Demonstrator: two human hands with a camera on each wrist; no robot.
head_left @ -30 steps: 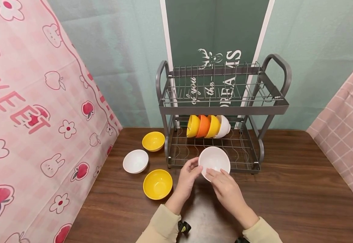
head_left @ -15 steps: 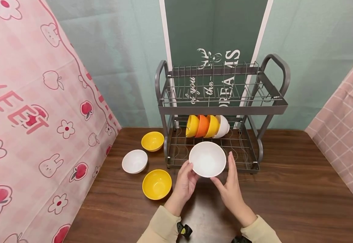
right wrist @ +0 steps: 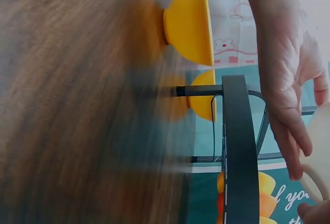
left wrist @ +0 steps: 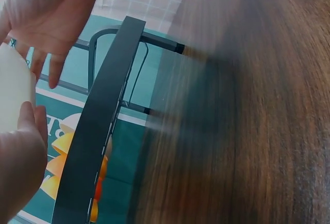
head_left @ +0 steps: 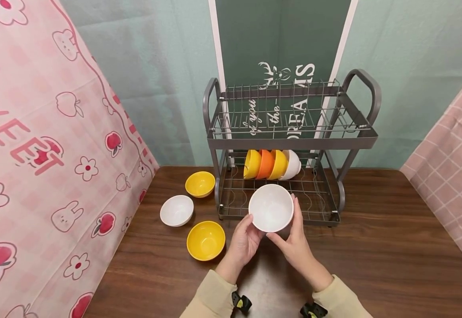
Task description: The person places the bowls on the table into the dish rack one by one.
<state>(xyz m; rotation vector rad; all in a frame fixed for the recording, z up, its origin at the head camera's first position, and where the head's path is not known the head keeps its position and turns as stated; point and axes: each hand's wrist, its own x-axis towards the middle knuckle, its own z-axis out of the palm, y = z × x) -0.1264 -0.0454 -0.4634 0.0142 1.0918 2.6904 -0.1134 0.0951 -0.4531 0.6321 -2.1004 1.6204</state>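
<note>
My left hand (head_left: 244,244) grips a deep, round white bowl (head_left: 271,208), thumb over its near-left rim. My right hand (head_left: 297,245) is not closed round it: the fingers lie straight along the bowl's right side, the thumb by the near rim. The bowl is raised off the dark brown wood-grain table (head_left: 394,247), before the lower shelf of a dark grey two-tier metal wire rack (head_left: 292,144), its hollow turned up towards my head.

The rack stands at the middle of the table's back edge. On its lower shelf a tipped, close-set row of bowls (head_left: 266,165) runs yellow, orange, yellow, white from left to right. Near the table's back left corner sits a small round yellow bowl (head_left: 200,184); towards the left edge, a shallow-looking white bowl (head_left: 177,210); nearer the front edge, a larger round yellow bowl (head_left: 206,240).

Only the head view looks into the bowl I hold; both wrist views cut it off at the frame's edge, showing pale outer wall. The right wrist view adds what the head view hides: both loose yellow bowls in profile, upright on their feet. The left wrist view shows the rack's front bar (left wrist: 98,126) crossing the row.
</note>
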